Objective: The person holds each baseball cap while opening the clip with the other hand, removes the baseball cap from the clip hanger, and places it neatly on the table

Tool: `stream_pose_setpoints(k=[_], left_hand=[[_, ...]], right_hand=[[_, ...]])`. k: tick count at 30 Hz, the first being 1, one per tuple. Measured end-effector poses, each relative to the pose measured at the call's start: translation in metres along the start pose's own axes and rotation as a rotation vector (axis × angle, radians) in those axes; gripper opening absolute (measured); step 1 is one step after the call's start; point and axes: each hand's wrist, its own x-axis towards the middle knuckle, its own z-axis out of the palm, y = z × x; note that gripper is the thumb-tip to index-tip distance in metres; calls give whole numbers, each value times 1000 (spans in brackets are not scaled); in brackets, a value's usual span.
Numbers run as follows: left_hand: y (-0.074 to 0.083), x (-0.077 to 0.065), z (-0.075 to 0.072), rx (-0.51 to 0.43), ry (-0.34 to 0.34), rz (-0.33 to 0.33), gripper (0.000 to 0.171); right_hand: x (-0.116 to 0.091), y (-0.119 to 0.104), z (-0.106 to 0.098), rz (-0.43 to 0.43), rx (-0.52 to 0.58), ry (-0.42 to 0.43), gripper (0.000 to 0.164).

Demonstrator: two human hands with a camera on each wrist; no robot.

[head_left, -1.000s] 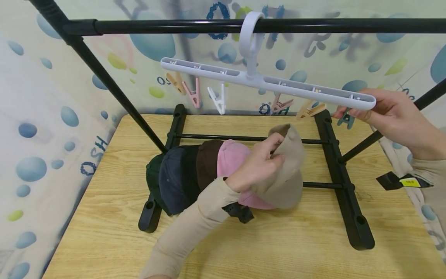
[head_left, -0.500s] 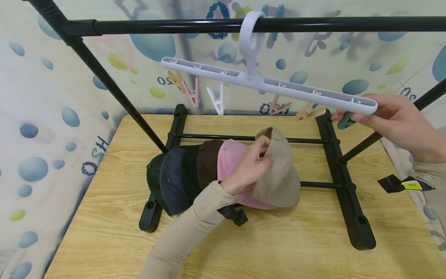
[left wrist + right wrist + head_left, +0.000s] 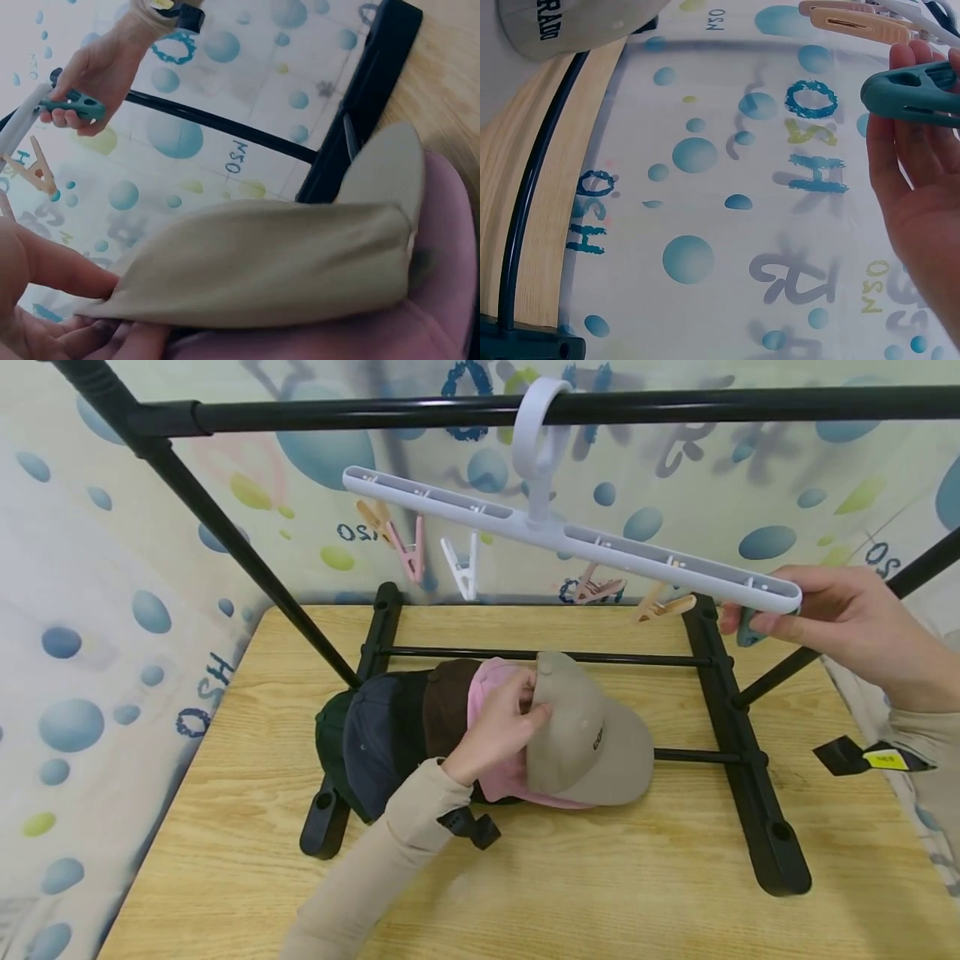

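Observation:
My left hand point(image 3: 495, 722) pinches the rear edge of a beige baseball cap point(image 3: 573, 731), the rightmost in a row of caps. Its brim points right, over a pink cap point(image 3: 491, 677). In the left wrist view, thumb and fingers hold the edge of the beige cloth point(image 3: 262, 262). My right hand point(image 3: 855, 627) is at the right end of a pale clip hanger point(image 3: 551, 537), pinching a green clothespin point(image 3: 748, 631). The right wrist view shows this clothespin point(image 3: 907, 94) between the thumb side and fingers, its legs close together.
Brown point(image 3: 447, 706), navy point(image 3: 371, 747) and dark green caps lie leftward. The hanger hooks over a black rail point(image 3: 360, 417). Several other clothespins, such as a white one point(image 3: 462, 568), hang from it. Black rack feet point(image 3: 750, 760) stand on the wooden table point(image 3: 600, 885).
My left hand has moved left and slightly down, turning the beige cap from upright and folded to crown and brim facing right. My right hand has squeezed the green clothespin's legs together.

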Motion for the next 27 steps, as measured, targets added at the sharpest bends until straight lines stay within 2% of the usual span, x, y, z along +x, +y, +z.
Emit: stream_pose_setpoints(k=[2,5,8,11,14,19,24,27], left_hand=[[-5,-4,-4,10,26,15,6],[-10,-11,-9,88,67,38,8],[-14,-17,-13,178,107,33,11],[-18,-22,-17,225,126,15,13],[-21,-26,-21,239,134,0,16],[-22,-31,-28,271,142,17,15],[-25,-41,-41,225,137,40,7],[-30,-48,-54,219,165,63,5]], right_hand=[[0,0,0,-2,-6,0,27],[-1,-1,1,15,-48,7,25],[-1,-2,2,26,-79,-2,26],[0,-2,3,21,-45,-29,29],[0,0,4,12,-15,-54,31],[2,3,5,-18,34,-94,34],[0,6,6,-42,-22,-123,38],[-4,8,5,28,-97,-89,37]])
